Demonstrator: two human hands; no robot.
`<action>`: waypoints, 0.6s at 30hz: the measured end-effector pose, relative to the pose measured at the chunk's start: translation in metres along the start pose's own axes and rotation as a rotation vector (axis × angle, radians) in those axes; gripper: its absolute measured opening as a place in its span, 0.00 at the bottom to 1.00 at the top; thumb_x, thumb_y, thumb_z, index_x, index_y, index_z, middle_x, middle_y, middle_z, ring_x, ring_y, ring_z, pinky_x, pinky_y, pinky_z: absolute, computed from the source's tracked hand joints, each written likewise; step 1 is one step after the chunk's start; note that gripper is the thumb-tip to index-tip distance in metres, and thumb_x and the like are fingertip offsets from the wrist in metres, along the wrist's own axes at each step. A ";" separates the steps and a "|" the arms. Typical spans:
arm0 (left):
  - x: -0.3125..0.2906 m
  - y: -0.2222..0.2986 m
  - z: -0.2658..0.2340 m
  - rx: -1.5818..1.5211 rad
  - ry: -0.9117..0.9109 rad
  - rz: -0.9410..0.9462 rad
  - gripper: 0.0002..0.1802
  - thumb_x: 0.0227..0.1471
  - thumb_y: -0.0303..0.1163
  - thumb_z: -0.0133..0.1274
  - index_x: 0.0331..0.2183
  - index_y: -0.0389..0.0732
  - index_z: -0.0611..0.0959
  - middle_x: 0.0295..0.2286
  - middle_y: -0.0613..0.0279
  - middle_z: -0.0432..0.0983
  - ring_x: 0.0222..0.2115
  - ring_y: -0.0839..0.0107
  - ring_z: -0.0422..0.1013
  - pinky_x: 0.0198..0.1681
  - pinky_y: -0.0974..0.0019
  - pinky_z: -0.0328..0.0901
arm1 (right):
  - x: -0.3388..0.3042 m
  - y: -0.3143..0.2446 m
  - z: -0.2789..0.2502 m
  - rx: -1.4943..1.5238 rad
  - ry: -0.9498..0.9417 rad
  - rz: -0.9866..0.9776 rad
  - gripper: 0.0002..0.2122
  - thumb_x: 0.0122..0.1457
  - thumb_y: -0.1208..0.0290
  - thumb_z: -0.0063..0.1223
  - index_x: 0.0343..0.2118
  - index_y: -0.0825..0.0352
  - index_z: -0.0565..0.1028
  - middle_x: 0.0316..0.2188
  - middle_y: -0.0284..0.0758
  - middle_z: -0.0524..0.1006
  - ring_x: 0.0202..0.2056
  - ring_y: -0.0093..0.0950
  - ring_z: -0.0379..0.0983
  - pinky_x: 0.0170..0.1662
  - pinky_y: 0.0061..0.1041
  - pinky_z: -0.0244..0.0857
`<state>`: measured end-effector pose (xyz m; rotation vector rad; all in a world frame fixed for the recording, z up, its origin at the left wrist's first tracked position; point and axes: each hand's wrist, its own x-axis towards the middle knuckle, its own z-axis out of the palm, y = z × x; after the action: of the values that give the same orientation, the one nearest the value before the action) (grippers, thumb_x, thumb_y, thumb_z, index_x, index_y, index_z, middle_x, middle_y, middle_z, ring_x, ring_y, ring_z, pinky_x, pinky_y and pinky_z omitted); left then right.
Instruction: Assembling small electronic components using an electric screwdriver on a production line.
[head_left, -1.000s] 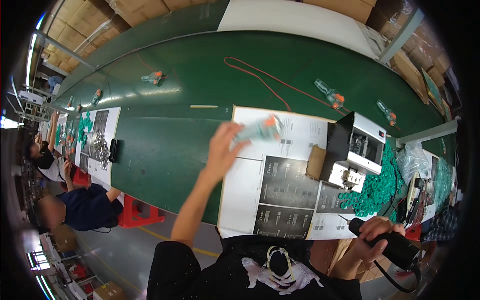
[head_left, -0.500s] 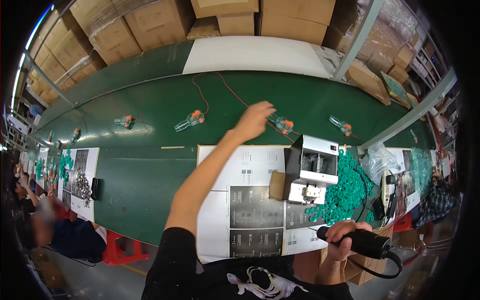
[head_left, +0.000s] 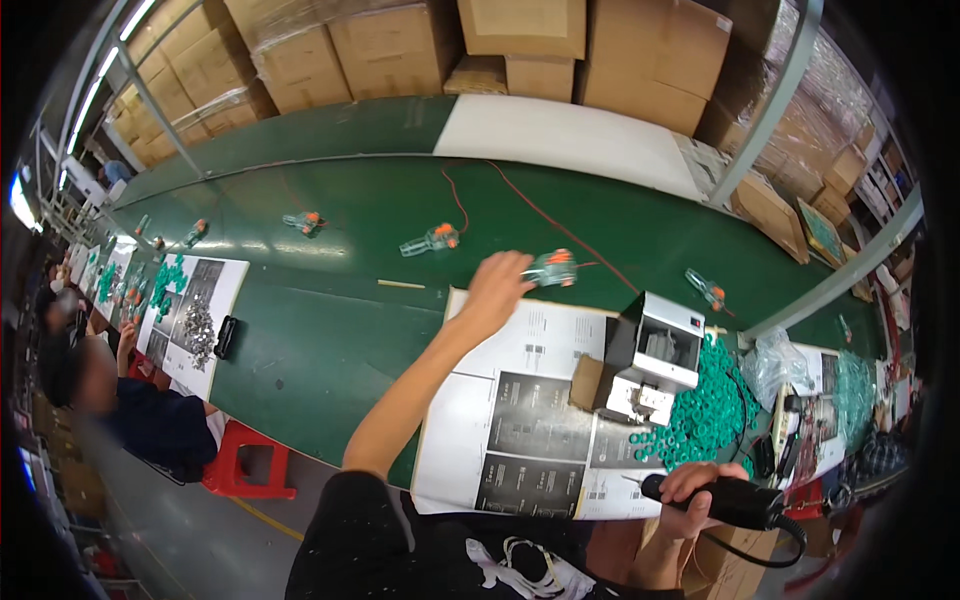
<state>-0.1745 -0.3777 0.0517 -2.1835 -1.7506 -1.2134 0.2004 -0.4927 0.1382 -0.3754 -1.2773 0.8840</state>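
Observation:
My left hand (head_left: 497, 293) reaches out over the far edge of the printed sheets. Its fingers are closed on one end of a clear teal plastic piece with orange parts (head_left: 557, 268), slightly blurred; a thin red cord shows behind it. Down at the near right, my right hand (head_left: 692, 490) wraps round a black electric screwdriver (head_left: 735, 504). The screwdriver's thin bit points left, over the sheets' near edge, and a coiled cable leaves its back end. Between the hands stands a black and silver screw feeder (head_left: 655, 352).
Many teal rings (head_left: 712, 400) lie heaped right of the feeder, beside a clear plastic bag (head_left: 777, 352). Similar teal and orange pieces (head_left: 432, 239) rest along the green bench (head_left: 330, 340). A metal post (head_left: 775, 100) rises at the right. A person (head_left: 150, 420) sits at the left near a red stool (head_left: 250, 460).
My left hand has closed on the teal and orange piece and drawn it left and nearer. The head view has shifted and tilted. My right hand still holds the screwdriver in about the same place.

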 end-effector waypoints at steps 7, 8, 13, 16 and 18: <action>-0.198 0.123 -0.035 -0.325 -0.284 -0.210 0.21 0.54 0.31 0.59 0.50 0.35 0.77 0.45 0.51 0.72 0.46 0.51 0.67 0.50 0.52 0.62 | 0.001 0.012 0.040 0.070 -0.131 0.102 0.23 0.63 0.60 0.58 0.53 0.66 0.61 0.15 0.30 0.66 0.13 0.23 0.63 0.17 0.24 0.63; -0.205 0.138 -0.031 -0.383 -0.355 -0.252 0.22 0.55 0.32 0.59 0.50 0.37 0.78 0.45 0.53 0.72 0.47 0.53 0.66 0.50 0.53 0.61 | -0.001 0.017 0.048 0.067 -0.124 0.120 0.23 0.63 0.60 0.59 0.52 0.66 0.61 0.15 0.31 0.66 0.14 0.24 0.63 0.18 0.25 0.64; -0.211 0.154 -0.025 -0.323 -0.347 -0.304 0.22 0.54 0.34 0.59 0.51 0.39 0.79 0.45 0.57 0.72 0.48 0.56 0.65 0.51 0.55 0.59 | -0.020 0.042 0.064 0.059 -0.216 0.222 0.22 0.62 0.61 0.61 0.52 0.64 0.63 0.16 0.32 0.68 0.15 0.26 0.65 0.20 0.28 0.65; -0.214 0.154 -0.024 -0.316 -0.328 -0.276 0.23 0.53 0.35 0.60 0.51 0.40 0.79 0.44 0.58 0.71 0.48 0.57 0.66 0.51 0.56 0.59 | -0.032 0.045 0.066 0.022 -0.234 0.285 0.22 0.62 0.62 0.62 0.51 0.64 0.63 0.17 0.32 0.68 0.16 0.26 0.65 0.22 0.28 0.66; -0.212 0.154 -0.026 -0.319 -0.323 -0.276 0.23 0.54 0.35 0.59 0.51 0.40 0.79 0.44 0.58 0.71 0.48 0.58 0.65 0.51 0.57 0.59 | -0.038 0.048 0.063 0.008 -0.237 0.318 0.22 0.62 0.62 0.63 0.51 0.63 0.64 0.17 0.32 0.68 0.16 0.26 0.66 0.22 0.28 0.66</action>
<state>-0.0615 -0.6098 -0.0021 -2.4964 -2.1777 -1.3389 0.1231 -0.5042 0.0977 -0.4870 -1.4542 1.2308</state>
